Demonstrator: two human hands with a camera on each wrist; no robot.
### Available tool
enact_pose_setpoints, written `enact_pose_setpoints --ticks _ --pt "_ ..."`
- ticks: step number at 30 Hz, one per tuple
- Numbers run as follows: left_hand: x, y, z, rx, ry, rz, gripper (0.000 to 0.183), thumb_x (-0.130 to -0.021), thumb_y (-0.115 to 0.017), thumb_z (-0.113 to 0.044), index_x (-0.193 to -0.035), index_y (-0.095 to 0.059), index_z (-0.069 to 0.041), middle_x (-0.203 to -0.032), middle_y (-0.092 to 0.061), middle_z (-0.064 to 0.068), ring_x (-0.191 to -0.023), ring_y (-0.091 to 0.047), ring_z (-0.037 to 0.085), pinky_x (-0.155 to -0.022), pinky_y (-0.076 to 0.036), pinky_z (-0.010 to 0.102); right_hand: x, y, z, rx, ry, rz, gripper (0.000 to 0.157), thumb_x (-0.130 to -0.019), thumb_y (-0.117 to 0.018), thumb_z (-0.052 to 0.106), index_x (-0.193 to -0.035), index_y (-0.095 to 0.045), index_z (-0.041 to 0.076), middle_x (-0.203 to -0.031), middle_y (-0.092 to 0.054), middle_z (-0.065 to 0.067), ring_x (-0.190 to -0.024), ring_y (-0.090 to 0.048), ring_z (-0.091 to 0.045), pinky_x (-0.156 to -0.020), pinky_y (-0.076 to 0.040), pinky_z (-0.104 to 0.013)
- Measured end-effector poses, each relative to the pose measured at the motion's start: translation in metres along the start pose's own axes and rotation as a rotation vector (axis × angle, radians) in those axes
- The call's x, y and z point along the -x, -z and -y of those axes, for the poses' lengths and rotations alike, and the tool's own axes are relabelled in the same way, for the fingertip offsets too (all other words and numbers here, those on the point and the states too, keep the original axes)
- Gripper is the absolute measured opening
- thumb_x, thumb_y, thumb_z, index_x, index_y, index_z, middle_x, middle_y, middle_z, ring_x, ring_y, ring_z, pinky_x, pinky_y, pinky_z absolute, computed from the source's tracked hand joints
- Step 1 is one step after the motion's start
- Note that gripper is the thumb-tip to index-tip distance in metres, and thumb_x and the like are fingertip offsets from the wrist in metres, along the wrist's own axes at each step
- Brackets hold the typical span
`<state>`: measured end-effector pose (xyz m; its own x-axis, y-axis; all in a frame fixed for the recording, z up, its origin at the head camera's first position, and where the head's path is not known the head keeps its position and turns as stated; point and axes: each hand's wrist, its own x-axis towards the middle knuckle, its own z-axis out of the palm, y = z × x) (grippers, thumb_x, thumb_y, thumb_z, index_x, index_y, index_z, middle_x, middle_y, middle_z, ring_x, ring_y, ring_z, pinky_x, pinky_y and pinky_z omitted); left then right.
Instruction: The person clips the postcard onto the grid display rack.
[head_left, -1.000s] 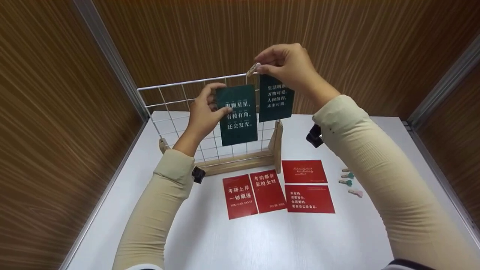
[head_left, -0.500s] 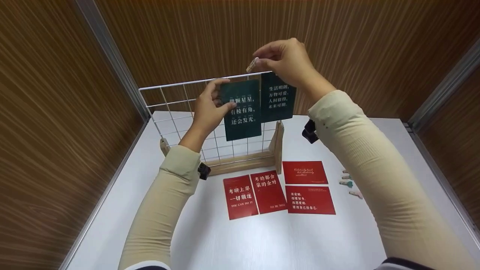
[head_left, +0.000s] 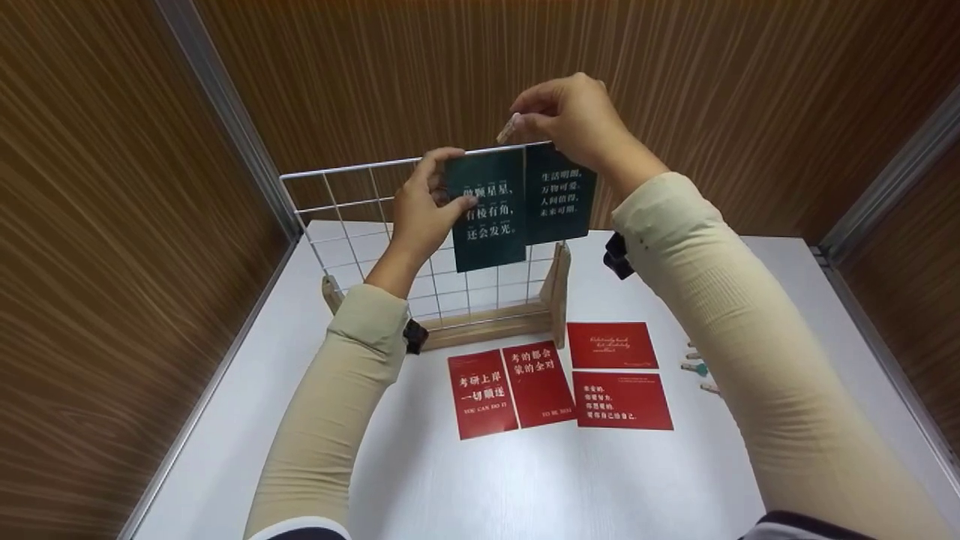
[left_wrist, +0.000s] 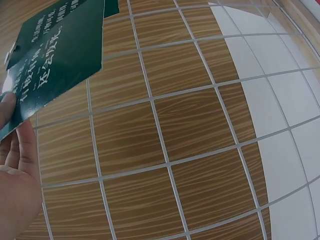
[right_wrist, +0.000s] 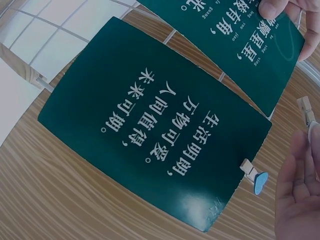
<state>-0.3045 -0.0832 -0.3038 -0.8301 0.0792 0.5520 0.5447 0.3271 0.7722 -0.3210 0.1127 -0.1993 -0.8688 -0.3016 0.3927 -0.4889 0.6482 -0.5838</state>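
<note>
My left hand point(head_left: 426, 206) pinches a green card point(head_left: 489, 217) with white writing by its left side, thumb in front. The card's top edge is level with the top wire of a white grid rack point(head_left: 360, 165). Above that wire, my right hand point(head_left: 581, 120) pinches a small wooden clothespin point(head_left: 507, 129), its tip pointing down and left. Beside the held card hangs a second green card point(head_left: 561, 196), fastened at the top by a clothespin with a blue heart point(right_wrist: 255, 176), seen in the right wrist view. In the left wrist view, fingers point(left_wrist: 25, 150) lie behind the held card.
Several red cards point(head_left: 622, 400) lie flat on the white table point(head_left: 525, 487) in front of the rack's wooden base point(head_left: 487, 324). More clothespins point(head_left: 697, 368) lie at the right, partly hidden by my right sleeve. Wood-grain panels stand behind and at both sides.
My left hand has lifted the green card up and slightly right, to the top wire and beside the hanging card. The right hand has risen a little, still holding the clothespin.
</note>
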Motion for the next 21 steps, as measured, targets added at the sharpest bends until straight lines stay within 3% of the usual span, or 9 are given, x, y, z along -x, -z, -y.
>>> enact_pose_setpoints --ticks 8,21 --pt "-0.0001 -0.0016 -0.0005 -0.01 0.008 -0.018 0.051 -0.074 -0.066 -0.006 -0.116 -0.045 -0.026 -0.097 -0.058 -0.005 -0.079 -0.057 0.006 -0.072 -0.046 0.023 -0.0036 -0.0014 0.0039 0.088 0.002 0.037 0.022 -0.082 -0.054 0.027 -0.094 -0.066 0.014 -0.09 -0.061 0.002 -0.08 -0.055 -0.012 -0.074 -0.044 -0.023" --pt "-0.0009 -0.0062 -0.0005 -0.03 0.016 -0.04 0.052 -0.074 -0.066 -0.008 -0.117 -0.044 -0.028 -0.097 -0.058 -0.006 -0.08 -0.056 0.006 -0.073 -0.045 0.023 -0.0064 -0.0073 0.0059 0.108 0.0 0.071 0.018 -0.083 -0.055 0.021 -0.094 -0.067 0.013 -0.09 -0.062 0.0 -0.078 -0.058 -0.012 -0.073 -0.046 -0.025"
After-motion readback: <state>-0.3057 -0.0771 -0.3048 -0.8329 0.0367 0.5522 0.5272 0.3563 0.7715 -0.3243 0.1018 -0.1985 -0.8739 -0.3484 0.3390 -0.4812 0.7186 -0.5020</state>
